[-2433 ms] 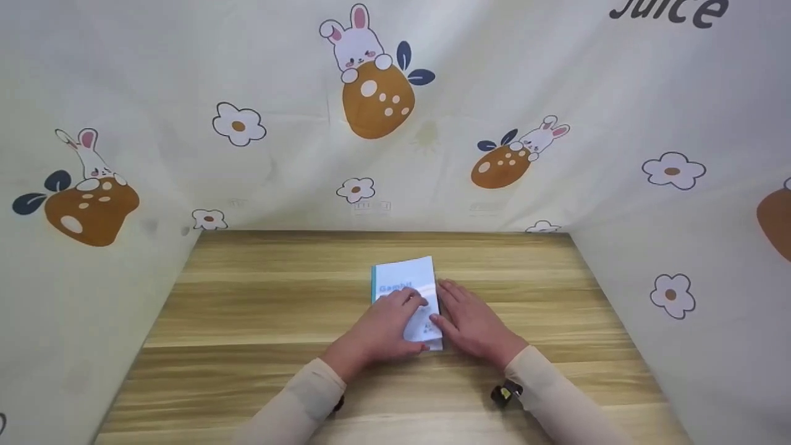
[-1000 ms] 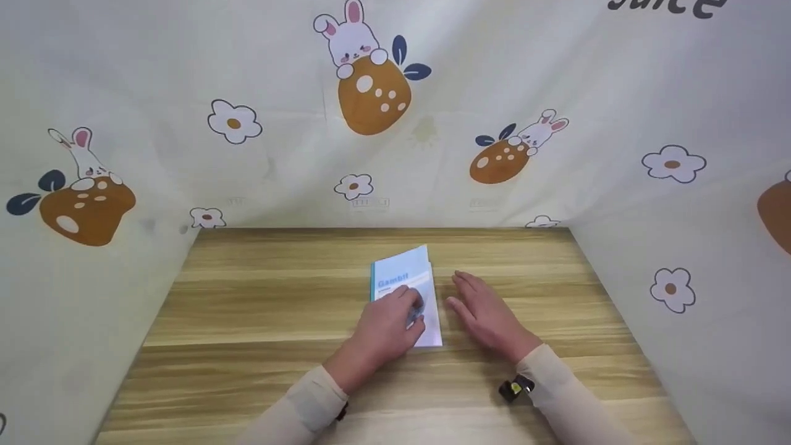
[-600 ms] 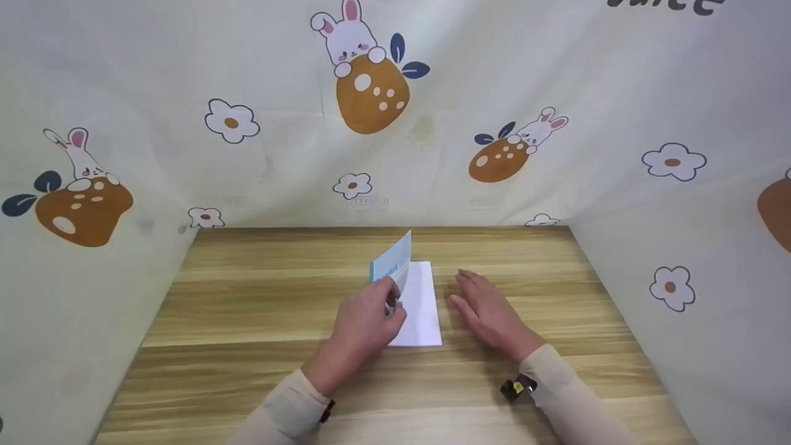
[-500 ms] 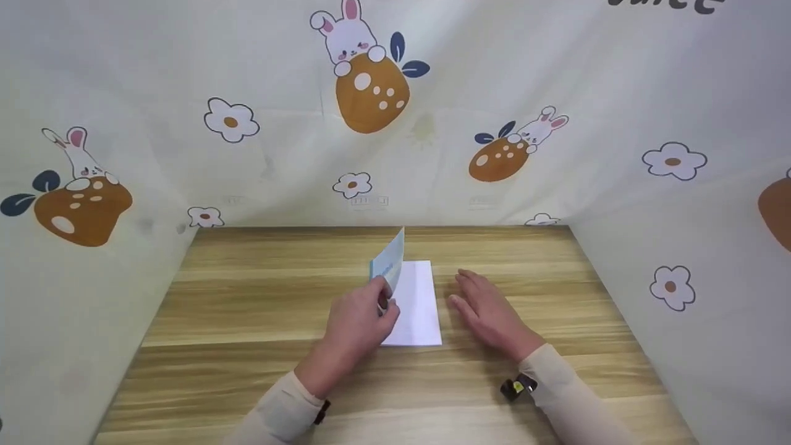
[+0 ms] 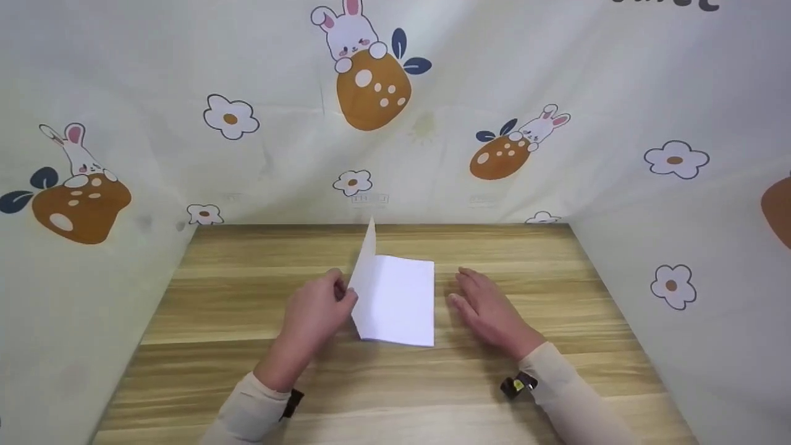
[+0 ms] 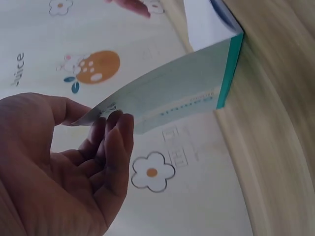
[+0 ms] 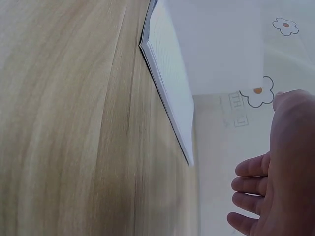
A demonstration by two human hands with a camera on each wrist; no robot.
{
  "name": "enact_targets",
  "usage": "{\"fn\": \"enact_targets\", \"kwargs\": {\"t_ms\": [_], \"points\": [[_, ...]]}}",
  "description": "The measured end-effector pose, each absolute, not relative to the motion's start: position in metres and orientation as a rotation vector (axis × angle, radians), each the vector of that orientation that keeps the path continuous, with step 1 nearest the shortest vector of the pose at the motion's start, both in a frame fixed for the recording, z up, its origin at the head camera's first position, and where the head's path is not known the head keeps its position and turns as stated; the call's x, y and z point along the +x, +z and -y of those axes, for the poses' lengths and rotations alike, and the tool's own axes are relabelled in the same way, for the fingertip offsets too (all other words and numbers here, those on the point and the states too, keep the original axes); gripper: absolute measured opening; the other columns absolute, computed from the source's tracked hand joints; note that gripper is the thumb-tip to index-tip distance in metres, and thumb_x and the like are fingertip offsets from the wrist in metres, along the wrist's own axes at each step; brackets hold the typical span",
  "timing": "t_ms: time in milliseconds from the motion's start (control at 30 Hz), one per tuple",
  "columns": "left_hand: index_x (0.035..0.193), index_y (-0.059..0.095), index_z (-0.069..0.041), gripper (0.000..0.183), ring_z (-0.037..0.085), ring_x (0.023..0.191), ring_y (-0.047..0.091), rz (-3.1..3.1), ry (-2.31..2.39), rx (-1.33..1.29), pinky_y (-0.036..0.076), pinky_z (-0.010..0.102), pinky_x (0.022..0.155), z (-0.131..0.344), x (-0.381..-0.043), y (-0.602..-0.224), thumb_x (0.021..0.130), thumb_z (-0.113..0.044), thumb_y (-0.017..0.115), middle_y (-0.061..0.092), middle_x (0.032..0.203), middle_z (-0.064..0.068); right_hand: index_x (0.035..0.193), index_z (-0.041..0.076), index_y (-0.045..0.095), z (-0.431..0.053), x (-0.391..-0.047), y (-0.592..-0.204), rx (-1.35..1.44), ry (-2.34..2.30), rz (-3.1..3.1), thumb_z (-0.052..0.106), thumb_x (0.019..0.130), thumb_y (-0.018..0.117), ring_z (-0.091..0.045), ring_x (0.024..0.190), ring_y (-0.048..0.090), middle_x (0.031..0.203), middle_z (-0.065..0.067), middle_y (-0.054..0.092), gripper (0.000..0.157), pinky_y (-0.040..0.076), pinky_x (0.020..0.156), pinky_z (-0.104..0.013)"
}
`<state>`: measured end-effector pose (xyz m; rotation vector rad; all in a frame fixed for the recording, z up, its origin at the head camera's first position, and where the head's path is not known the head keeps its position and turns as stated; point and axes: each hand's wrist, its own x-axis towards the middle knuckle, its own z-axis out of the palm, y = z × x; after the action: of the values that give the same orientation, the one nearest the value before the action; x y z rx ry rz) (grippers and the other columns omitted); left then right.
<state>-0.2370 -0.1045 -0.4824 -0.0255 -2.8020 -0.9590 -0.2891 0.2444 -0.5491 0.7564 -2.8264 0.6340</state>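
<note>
A notebook (image 5: 405, 303) lies on the wooden table with its front cover (image 5: 364, 278) lifted nearly upright, showing a white inner page. My left hand (image 5: 315, 309) pinches the free edge of that cover between thumb and fingers. The left wrist view shows the cover's pale outside with "Gambit" lettering, bent in a curve, and a teal spine (image 6: 231, 71). To the right of the notebook, apart from it, my right hand (image 5: 488, 309) rests by the table with relaxed fingers and holds nothing. In the right wrist view the page block (image 7: 170, 88) is seen edge-on.
The wooden table (image 5: 247, 259) extends around the notebook on all sides. Hanging cloth (image 5: 278, 161) printed with rabbits, orange fruit and flowers borders it at the back and both sides. A small black device (image 5: 518, 386) sits at the right wrist.
My left hand has taken the cover's edge and swung it up and leftward, uncovering the white page. My right hand has drawn off the notebook to the right and since stayed still.
</note>
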Motion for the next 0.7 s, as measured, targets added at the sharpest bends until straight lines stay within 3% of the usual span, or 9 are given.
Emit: {"fn": "enact_targets", "kwargs": {"t_ms": [267, 700], "points": [[0.080, 0.063, -0.012, 0.018, 0.019, 0.059, 0.053, 2.928, -1.009, 0.030, 0.041, 0.032, 0.050, 0.133, -0.242, -0.479, 0.090, -0.028, 0.063, 0.059, 0.070, 0.002, 0.149, 0.005, 0.048, -0.245, -0.289, -0.548, 0.744, 0.645, 2.845, 0.052, 0.106, 0.039, -0.029, 0.147, 0.035, 0.156, -0.012, 0.043, 0.064, 0.026, 0.120, -0.047], [0.060, 0.056, -0.012, 0.033, 0.017, 0.050, 0.046, 3.089, -0.944, 0.106, 0.035, 0.029, 0.043, 0.163, -0.239, -0.489, 0.088, -0.026, 0.068, 0.049, 0.055, 0.001, 0.149, 0.004, 0.047, -0.250, -0.290, -0.551, 0.753, 0.642, 2.819, 0.053, 0.106, 0.037, -0.033, 0.146, 0.035, 0.157, -0.014, 0.042, 0.066, 0.028, 0.119, -0.052]]}}
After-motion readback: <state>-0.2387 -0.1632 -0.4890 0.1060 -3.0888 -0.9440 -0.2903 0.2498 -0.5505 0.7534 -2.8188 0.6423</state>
